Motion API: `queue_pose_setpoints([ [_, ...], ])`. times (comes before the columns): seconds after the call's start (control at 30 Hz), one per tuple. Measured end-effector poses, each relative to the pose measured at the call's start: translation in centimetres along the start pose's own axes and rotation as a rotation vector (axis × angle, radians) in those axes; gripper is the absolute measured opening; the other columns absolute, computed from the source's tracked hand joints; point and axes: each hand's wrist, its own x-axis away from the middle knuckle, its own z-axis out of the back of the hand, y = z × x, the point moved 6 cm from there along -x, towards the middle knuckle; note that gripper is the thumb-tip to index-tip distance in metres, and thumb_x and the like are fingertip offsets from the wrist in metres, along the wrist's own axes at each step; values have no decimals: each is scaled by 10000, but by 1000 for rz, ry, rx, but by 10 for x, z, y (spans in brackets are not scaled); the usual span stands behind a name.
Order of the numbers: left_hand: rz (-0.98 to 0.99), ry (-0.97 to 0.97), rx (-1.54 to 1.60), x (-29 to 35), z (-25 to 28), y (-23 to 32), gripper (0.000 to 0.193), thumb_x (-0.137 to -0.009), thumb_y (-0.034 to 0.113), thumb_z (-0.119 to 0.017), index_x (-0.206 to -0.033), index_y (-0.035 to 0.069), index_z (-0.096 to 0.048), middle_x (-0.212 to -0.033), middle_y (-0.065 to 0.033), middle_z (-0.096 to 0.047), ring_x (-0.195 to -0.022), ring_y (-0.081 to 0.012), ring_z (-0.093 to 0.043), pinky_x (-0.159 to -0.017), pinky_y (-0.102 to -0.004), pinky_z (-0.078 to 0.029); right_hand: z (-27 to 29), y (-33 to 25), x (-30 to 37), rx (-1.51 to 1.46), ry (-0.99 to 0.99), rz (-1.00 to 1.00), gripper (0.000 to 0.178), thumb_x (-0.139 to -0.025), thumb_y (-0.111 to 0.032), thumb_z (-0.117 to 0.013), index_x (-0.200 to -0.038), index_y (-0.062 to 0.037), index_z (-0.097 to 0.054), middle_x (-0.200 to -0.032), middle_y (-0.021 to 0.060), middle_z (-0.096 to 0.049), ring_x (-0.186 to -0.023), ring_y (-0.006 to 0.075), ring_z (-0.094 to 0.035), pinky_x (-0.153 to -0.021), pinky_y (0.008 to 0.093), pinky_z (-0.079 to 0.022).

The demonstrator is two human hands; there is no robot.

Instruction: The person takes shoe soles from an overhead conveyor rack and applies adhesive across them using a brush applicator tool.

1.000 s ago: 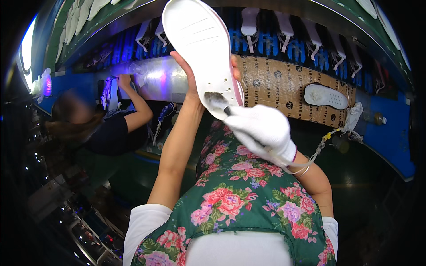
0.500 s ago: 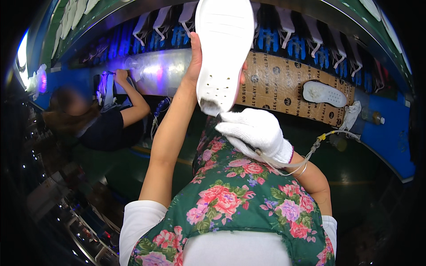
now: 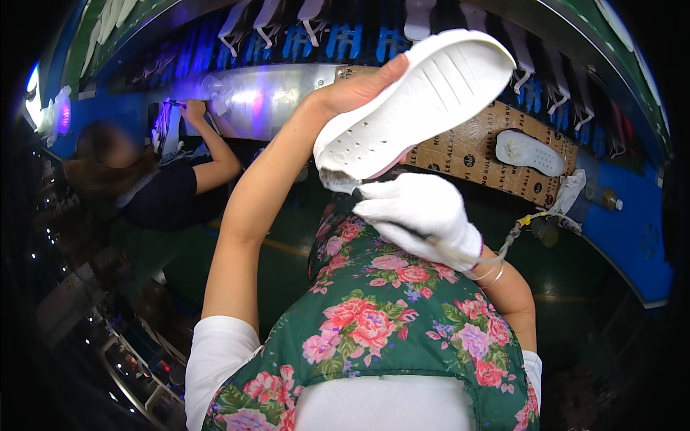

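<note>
My bare left hand (image 3: pixel 363 90) grips a white shoe sole (image 3: pixel 424 100) by its left edge, holding it up and tilted, with its grooved, holed face showing. My right hand (image 3: pixel 417 215), in a white knit glove, is closed on a brush (image 3: pixel 338 179) with grey bristles. Those bristles touch the lower, rounded end of the sole. A thin clear tube (image 3: pixel 507 248) runs by the gloved wrist towards the right. Most of the brush handle is hidden by the glove.
Printed cardboard (image 3: pixel 460 154) covers the bench, bearing another white sole (image 3: pixel 530 153). A crumpled white cloth (image 3: pixel 570 192) and a clear bottle (image 3: pixel 604 195) lie right of it. Shoe parts (image 3: pixel 269 21) line a rack behind. At left a co-worker's arm (image 3: pixel 215 154) reaches to the bench.
My left hand has swung the sole from upright to leaning right, its upper end lower now. The brush stays at the sole's lower end; my right hand has barely shifted.
</note>
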Motion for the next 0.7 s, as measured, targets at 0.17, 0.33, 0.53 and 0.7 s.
queue_pose_setpoints([
  [0.17, 189, 106, -524, 3, -4, 8, 825, -921, 736, -446, -1458, 112, -512, -1409, -207, -553, -1266, -302, -582, -986, -424, -532, 11, 5, 0, 68, 65, -73, 221, -776, -56, -763, -993, -99, -751, -938, 96, -732, -817, 273, -711, -708, 359, -569],
  [0.33, 381, 59, -843, 1, -7, 11, 1009, -839, 867, -392, -1472, 89, -492, -1470, -272, -465, -1356, -375, -483, -1054, -445, -458, -2, -2, -1, 132, -19, 23, 280, -754, -33, -779, -1027, -83, -740, -990, 118, -730, -790, 268, -703, -682, 350, -555],
  [0.53, 447, 6, -1080, -10, 3, 5, 1135, -785, 937, -301, -1487, 59, -457, -1531, -282, -375, -1442, -413, -345, -1151, -532, -321, 14, 8, -10, 157, 5, -38, 250, -761, -12, -781, -996, -90, -747, -972, 124, -733, -770, 282, -696, -698, 343, -547],
  [0.7, 367, -38, -1206, -18, 9, 7, 1096, -797, 918, -312, -1514, 95, -422, -1558, -233, -360, -1467, -422, -286, -1172, -557, -277, 10, 10, -5, -57, -13, -81, 243, -764, -28, -778, -999, -82, -747, -938, 114, -731, -810, 278, -716, -710, 353, -571],
])
